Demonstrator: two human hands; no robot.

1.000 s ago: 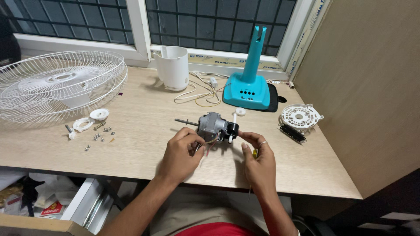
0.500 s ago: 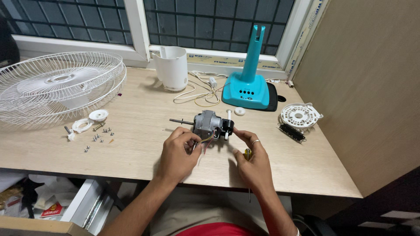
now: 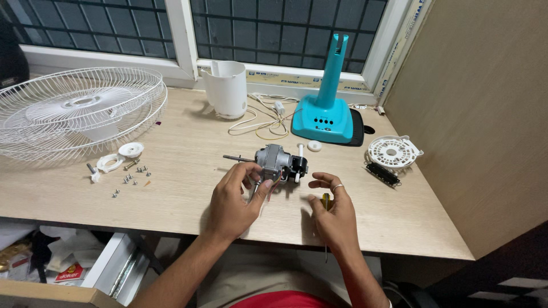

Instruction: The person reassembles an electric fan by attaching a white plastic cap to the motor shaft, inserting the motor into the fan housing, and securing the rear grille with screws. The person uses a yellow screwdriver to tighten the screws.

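Left hand: my left hand (image 3: pixel 234 199) is curled on the near left side of the motor (image 3: pixel 274 161), thumb and fingers closed on its grey body and holding it on the table (image 3: pixel 182 188).
Right hand: my right hand (image 3: pixel 331 214) sits just right of the motor, not touching it; forefinger and thumb are a little apart, while the lower fingers are wrapped around a screwdriver (image 3: pixel 325 201) with a yellow handle, its thin shank pointing back toward me.
Motor: near the middle of the table, its shaft (image 3: pixel 235 158) sticking out to the left, a black block with a white peg on its right end, coloured wires hanging under my left thumb.
Screws: a small scatter of screws (image 3: pixel 130 179) lies well left of my hands, beside a white ring (image 3: pixel 108 163) and a white cap (image 3: pixel 131 149).
Grille: the white wire grille (image 3: pixel 80 108) fills the far left corner.
Base: the teal stand (image 3: pixel 326 108) is beyond the motor, by the window, with a white cord (image 3: pixel 260 122) and a white cover (image 3: pixel 225 88) to its left.
Right edge: a round white disc (image 3: pixel 393 152) and a black strip (image 3: pixel 381 173) lie near the brown panel.
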